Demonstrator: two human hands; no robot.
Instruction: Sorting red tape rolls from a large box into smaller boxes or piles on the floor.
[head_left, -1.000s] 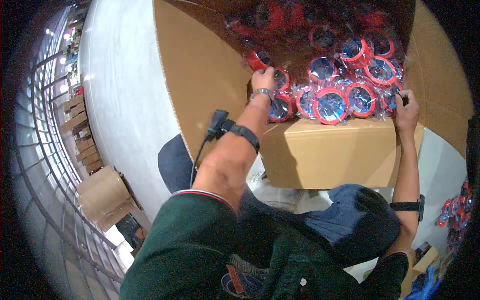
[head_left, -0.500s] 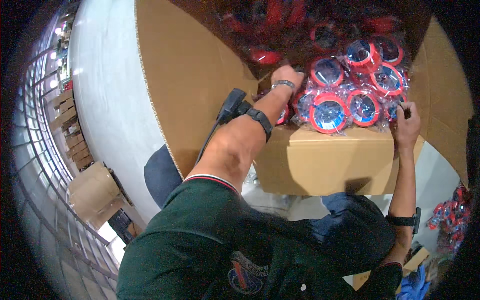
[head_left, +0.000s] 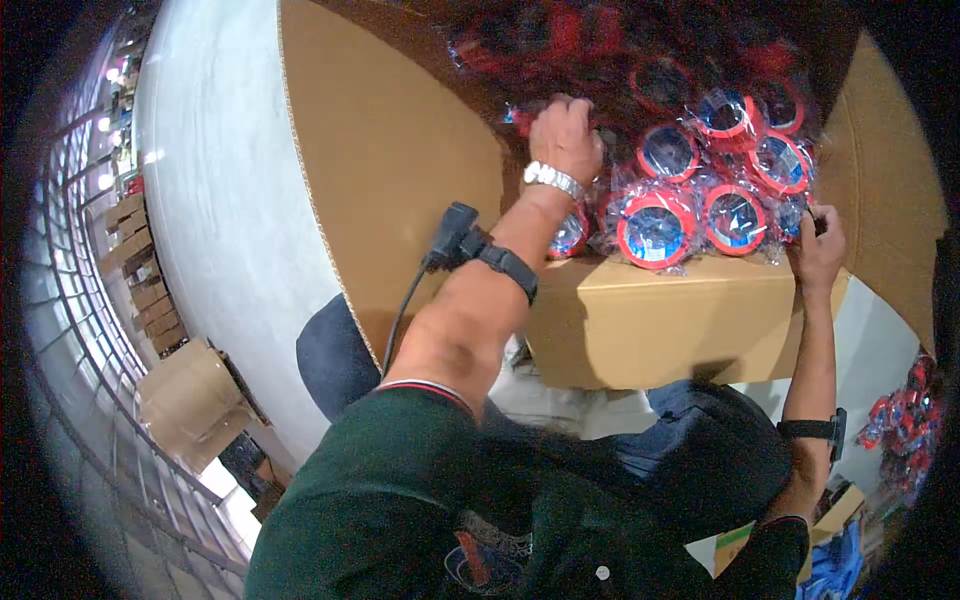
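Note:
Red ring-shaped rolls with blue insides, like tape rolls, lie piled in clear plastic wrap; one front roll (head_left: pixel 655 230) faces me. They sit above a cardboard flap (head_left: pixel 670 320) inside a large carton. My left hand (head_left: pixel 567 138) reaches in at the pile's left side, fingers bent down against a dim red wrapped piece (head_left: pixel 522 119). Its fingertips are hidden, as is what they grip. At the pile's right edge my right hand (head_left: pixel 820 248) is closed, thumb and fingers pinched beside a wrapped roll (head_left: pixel 790 217). What it pinches is too small to make out.
The carton's tall left wall (head_left: pixel 390 150) and right wall (head_left: pixel 895 170) flank the pile. More red wrapped rolls (head_left: pixel 900 430) lie outside at the far right, above a blue plastic bundle (head_left: pixel 835 565). Stacked brown boxes (head_left: pixel 140 270) stand far left.
My left hand has moved farther into the carton and slightly left, its back and wristwatch now turned up. My right hand has shifted a little downward at the pile's edge.

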